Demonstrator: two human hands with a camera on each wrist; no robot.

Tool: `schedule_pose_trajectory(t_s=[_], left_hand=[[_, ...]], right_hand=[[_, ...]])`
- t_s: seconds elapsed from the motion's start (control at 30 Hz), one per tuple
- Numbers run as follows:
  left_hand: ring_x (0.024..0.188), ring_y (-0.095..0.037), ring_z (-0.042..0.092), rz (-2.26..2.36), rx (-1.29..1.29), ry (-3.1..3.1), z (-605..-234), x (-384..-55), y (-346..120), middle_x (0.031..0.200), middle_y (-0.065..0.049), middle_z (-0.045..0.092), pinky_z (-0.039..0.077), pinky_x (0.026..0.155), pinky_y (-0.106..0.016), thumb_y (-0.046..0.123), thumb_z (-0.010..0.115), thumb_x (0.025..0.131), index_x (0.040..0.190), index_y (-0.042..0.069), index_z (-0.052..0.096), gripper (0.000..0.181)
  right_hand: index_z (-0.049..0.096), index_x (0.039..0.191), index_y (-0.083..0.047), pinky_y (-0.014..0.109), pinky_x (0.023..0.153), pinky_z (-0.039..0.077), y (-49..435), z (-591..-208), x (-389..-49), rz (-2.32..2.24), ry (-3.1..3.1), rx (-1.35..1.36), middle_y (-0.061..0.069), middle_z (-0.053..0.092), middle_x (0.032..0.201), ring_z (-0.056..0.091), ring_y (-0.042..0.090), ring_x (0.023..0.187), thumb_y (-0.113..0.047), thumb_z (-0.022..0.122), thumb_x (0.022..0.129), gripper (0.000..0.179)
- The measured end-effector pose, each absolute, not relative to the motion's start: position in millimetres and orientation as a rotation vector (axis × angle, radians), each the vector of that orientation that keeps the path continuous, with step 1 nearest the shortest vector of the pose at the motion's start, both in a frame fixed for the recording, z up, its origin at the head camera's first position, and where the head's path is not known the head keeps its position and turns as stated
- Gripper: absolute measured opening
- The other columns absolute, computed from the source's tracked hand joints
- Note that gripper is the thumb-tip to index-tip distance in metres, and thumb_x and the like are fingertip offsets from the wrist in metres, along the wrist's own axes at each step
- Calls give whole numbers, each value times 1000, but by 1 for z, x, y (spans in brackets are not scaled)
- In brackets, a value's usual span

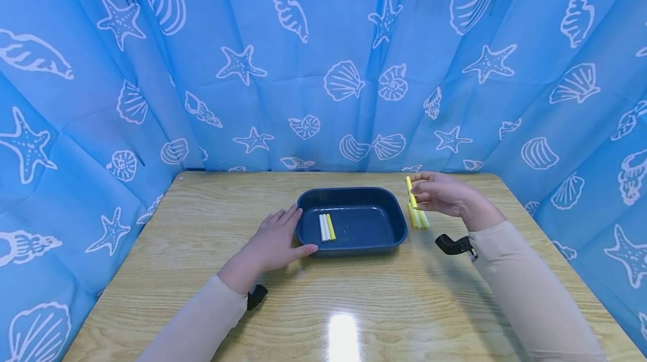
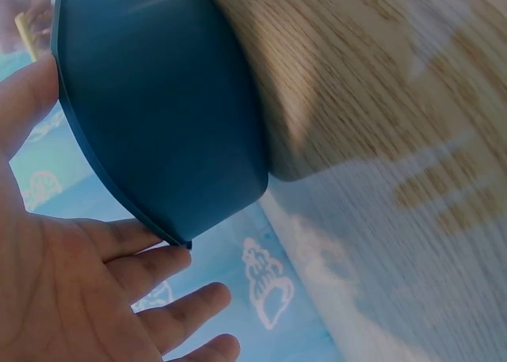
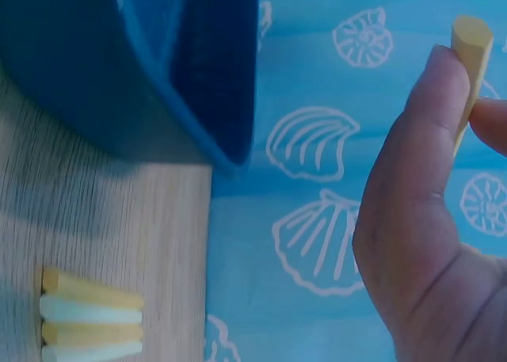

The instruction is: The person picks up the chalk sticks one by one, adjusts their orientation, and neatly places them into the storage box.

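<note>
My right hand (image 1: 441,193) pinches a yellow chalk stick (image 3: 470,47) between thumb and fingers, raised above the table just right of a dark blue basin (image 1: 364,250). Below that hand lies a row of several chalk sticks (image 3: 91,308), yellow and white by turns, side by side on the wood. Inside the basin, toward its left end, two white sticks (image 1: 323,228) and one yellow stick (image 1: 331,227) lie parallel. My left hand (image 1: 273,241) rests at the basin's left end, thumb and fingertips touching the rim, the other fingers spread in the left wrist view.
The wooden table (image 1: 202,227) reaches back to a blue curtain (image 1: 313,70) printed with white shells and starfish. Black wrist-worn pieces, one by the right cuff (image 1: 454,245) and one under the left sleeve (image 1: 256,297), stick out over the table.
</note>
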State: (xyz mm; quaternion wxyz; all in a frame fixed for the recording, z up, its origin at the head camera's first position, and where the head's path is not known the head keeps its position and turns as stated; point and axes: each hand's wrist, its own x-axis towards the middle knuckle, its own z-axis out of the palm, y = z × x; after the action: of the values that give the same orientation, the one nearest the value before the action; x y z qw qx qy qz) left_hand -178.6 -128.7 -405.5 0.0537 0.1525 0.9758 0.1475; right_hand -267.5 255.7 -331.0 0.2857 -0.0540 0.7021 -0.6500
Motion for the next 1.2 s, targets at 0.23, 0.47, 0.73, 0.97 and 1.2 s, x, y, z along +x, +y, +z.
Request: schedule_pose_trajectory(t_s=[0.23, 0.47, 0.73, 0.97, 1.2], left_hand=[[150, -39, 21, 448, 461, 2967, -404, -178, -128, 165, -14, 22, 14, 121, -55, 66, 60, 90, 159, 5, 26, 98], [150, -39, 21, 441, 456, 2964, -403, -178, -126, 165, -13, 21, 14, 122, -54, 66, 60, 90, 159, 6, 25, 98], [150, -39, 21, 418, 467, 2971, -404, -178, -127, 165, -14, 21, 14, 121, -55, 67, 59, 90, 159, 6, 25, 98], [149, -40, 22, 416, 490, 2986, -403, -178, -127, 164, -15, 23, 15, 121, -57, 66, 60, 90, 158, 4, 28, 97], [149, -41, 23, 411, 515, 2992, -404, -178, -129, 164, -16, 24, 16, 120, -58, 65, 60, 91, 158, 3, 28, 96]], right_hand=[[37, 123, -3, 26, 69, 58, 239, -328, -270, -1763, 1810, -126, 2, 57, 85, 63, 8, 69, 2, 48, 98, 27], [35, 126, -1, 26, 68, 58, 218, -327, -273, -1720, 1823, -127, 3, 52, 84, 59, 9, 66, 3, 49, 97, 33], [37, 127, -1, 28, 70, 58, 191, -326, -279, -1602, 1859, -133, 5, 53, 86, 56, 14, 69, 1, 54, 94, 37], [36, 132, -1, 29, 72, 57, 172, -330, -287, -1522, 1869, -154, 9, 52, 94, 56, 18, 76, 0, 53, 96, 40], [36, 135, 4, 37, 85, 58, 154, -335, -297, -1446, 1900, -145, 13, 53, 100, 57, 21, 80, 0, 56, 95, 45]])
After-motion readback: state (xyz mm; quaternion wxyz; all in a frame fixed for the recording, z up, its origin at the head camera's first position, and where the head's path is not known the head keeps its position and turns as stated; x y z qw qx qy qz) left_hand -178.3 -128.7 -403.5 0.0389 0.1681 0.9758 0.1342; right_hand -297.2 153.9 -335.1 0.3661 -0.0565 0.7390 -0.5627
